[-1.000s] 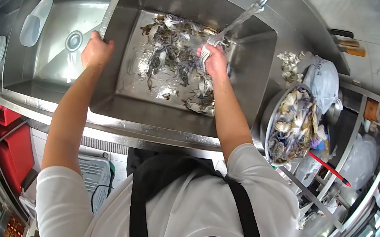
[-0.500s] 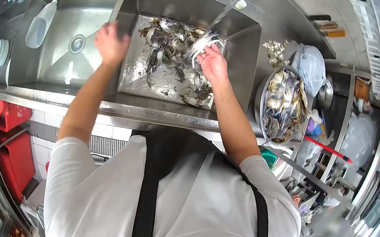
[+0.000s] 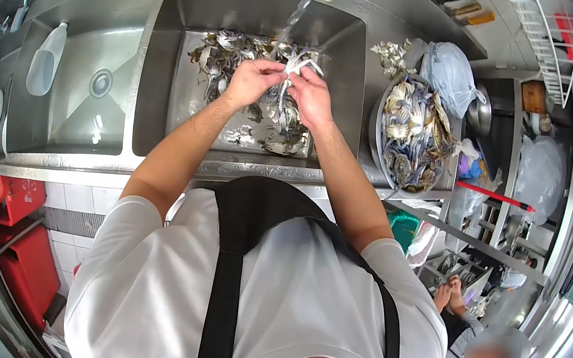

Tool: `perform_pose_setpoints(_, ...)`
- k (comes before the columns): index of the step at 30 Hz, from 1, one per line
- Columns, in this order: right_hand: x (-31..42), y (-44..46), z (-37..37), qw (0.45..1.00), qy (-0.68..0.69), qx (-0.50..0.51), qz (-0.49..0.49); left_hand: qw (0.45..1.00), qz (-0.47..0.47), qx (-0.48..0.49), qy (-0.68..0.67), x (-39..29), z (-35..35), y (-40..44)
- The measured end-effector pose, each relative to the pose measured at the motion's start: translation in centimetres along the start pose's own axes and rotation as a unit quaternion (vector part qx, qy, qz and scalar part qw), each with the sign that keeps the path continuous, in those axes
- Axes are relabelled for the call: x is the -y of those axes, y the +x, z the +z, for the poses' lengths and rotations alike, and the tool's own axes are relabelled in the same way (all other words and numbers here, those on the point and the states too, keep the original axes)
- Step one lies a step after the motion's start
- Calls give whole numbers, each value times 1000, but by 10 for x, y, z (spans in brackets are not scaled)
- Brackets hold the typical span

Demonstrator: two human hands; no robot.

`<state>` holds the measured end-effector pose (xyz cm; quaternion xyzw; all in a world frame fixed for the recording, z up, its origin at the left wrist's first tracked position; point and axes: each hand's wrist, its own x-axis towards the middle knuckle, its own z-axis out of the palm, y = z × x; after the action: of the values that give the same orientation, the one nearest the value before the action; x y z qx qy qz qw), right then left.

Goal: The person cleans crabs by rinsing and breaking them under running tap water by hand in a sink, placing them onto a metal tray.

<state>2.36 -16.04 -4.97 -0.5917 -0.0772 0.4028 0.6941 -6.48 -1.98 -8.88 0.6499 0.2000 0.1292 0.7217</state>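
Note:
Both hands meet over the right-hand sink basin point(image 3: 176, 27), holding a pale crab point(image 3: 304, 64) with its legs pointing up and right. My left hand point(image 3: 248, 81) pinches its left side, while my right hand point(image 3: 311, 99) grips it from the right. Running water point(image 3: 294, 19) falls from the tap just behind the crab. Below and around the hands lies a heap of wet, dark and pale crabs point(image 3: 224, 48), with more crab pieces point(image 3: 284, 141) near the basin's front. The crab's underside is partly hidden by my fingers.
Right of the basin stands a metal bowl point(image 3: 378, 129) heaped with crabs point(image 3: 413, 123), beside pale scraps point(image 3: 391, 57) and a plastic bag point(image 3: 448, 77). Knives point(image 3: 468, 9) lie at the back right. The left basin point(image 3: 109, 127) holds a white jug point(image 3: 45, 64). Another person's hands point(image 3: 451, 293) show lower right.
My left hand has come from the basin's left divider to the crab and closed on it. My right hand and the crab have shifted slightly toward it. The camera view has turned a little.

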Motion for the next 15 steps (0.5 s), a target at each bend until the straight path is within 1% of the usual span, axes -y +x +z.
perform_pose_setpoints(2, -1, -2, -4, 1000, -14, 2, -10, 1000, 1, 7, 4, -10, 6, -2)
perform_pose_setpoints(4, 2, -3, -5, 997, -71, -14, -27, 1000, -12, 10, -24, -15, 11, 1)
perform_pose_setpoints(6, 5, -6, -6, 996, -84, -27, -31, 1000, -5, -2, -27, -20, 16, -2)
perform_pose_setpoints(9, 7, -7, -4, 995, -94, -6, -42, 1000, -7, -16, -21, -18, 16, -3)
perform_pose_setpoints(11, 7, -11, 1, 989, -132, -19, -68, 999, 0, -28, -28, -16, 15, -4)
perform_pose_setpoints(12, 8, -13, 3, 989, -133, -18, -67, 999, 0, -30, -29, -15, 15, -4)
perform_pose_setpoints(14, 13, -15, 5, 998, -57, -3, -34, 999, 3, -36, -18, -17, 12, -5)
perform_pose_setpoints(15, 15, -16, 6, 998, -57, -2, -34, 999, 2, -37, -18, -18, 10, -6)
